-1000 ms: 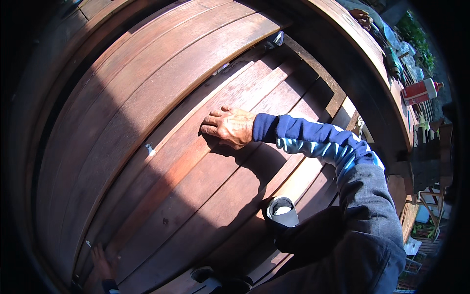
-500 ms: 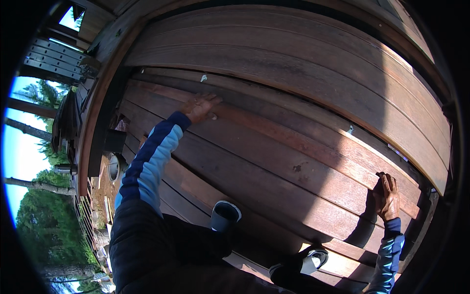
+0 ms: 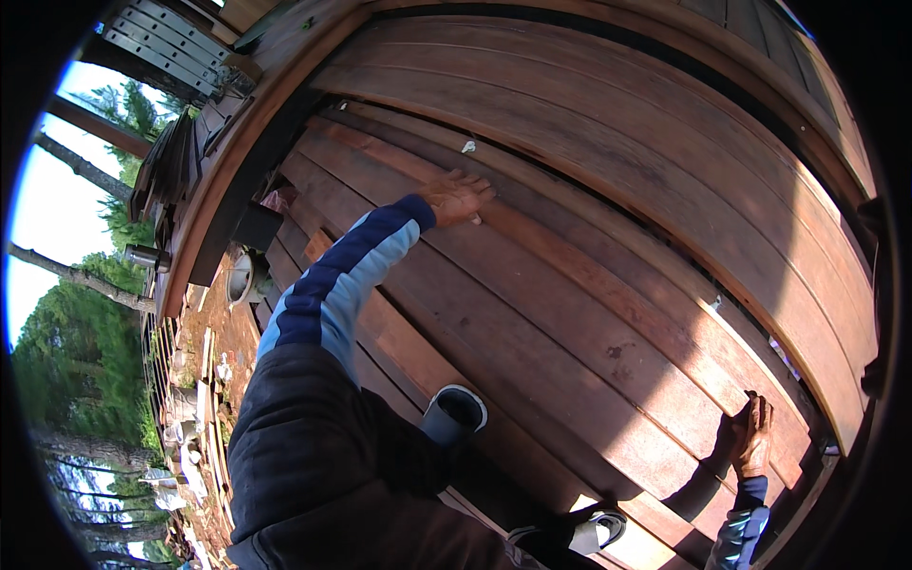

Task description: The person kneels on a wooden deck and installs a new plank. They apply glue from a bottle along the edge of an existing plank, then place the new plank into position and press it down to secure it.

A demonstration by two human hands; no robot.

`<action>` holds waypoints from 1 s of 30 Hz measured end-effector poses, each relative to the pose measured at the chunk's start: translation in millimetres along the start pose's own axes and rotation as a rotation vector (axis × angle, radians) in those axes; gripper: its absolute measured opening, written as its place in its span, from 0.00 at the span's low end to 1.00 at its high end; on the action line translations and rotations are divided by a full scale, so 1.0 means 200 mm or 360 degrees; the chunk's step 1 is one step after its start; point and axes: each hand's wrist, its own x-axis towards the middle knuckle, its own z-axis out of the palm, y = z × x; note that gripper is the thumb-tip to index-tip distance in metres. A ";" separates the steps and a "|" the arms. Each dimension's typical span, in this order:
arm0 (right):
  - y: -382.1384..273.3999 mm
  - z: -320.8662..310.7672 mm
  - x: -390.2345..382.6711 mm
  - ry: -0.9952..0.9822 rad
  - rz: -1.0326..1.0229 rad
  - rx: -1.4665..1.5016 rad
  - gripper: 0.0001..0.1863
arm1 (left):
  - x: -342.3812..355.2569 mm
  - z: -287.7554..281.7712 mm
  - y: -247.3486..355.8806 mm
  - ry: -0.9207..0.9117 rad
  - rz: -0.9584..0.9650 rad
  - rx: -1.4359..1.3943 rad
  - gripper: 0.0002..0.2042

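A long, narrow reddish plank (image 3: 589, 275) runs diagonally across a brown wooden deck (image 3: 532, 313), beside a dark gap. My left hand (image 3: 456, 197) lies on its far-left part, palm down with the fingers stretched out. Toward the plank's right end, in sunlight, my right hand (image 3: 752, 437) rests with its fingers extended on the boards. Neither hand shows an object in it. A small white piece (image 3: 468, 146) sits in the gap just beyond my left hand, and a second pale piece (image 3: 715, 302) lies farther along the same gap.
My feet in dark shoes (image 3: 456, 413) stand on the boards. Beyond the gap rises a higher band of planks (image 3: 617, 142). A loose board (image 3: 399, 332) lies left of my foot. At the left are a bucket (image 3: 245, 277), stacked dark boards (image 3: 169, 171) and littered ground.
The view has swung, so the deck sits lower and farther right in the picture. Both hands stay at about the same places on the boards.
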 end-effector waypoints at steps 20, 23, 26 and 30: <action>0.34 -0.11 0.01 -0.0057 0.0276 -0.0241 0.37 | 0.29 -0.11 0.15 0.0373 0.0094 0.0163 0.29; 0.39 -0.10 0.05 0.0043 0.0171 -0.0179 0.37 | 0.32 -0.13 0.16 0.0329 0.0078 0.0195 0.29; 0.42 -0.09 0.07 -0.0024 0.0266 -0.0190 0.35 | 0.33 -0.16 0.17 0.0244 0.0069 0.0136 0.30; 0.40 -0.09 0.11 -0.0047 0.0311 -0.0236 0.35 | 0.33 -0.14 0.17 0.0248 -0.0013 0.0135 0.29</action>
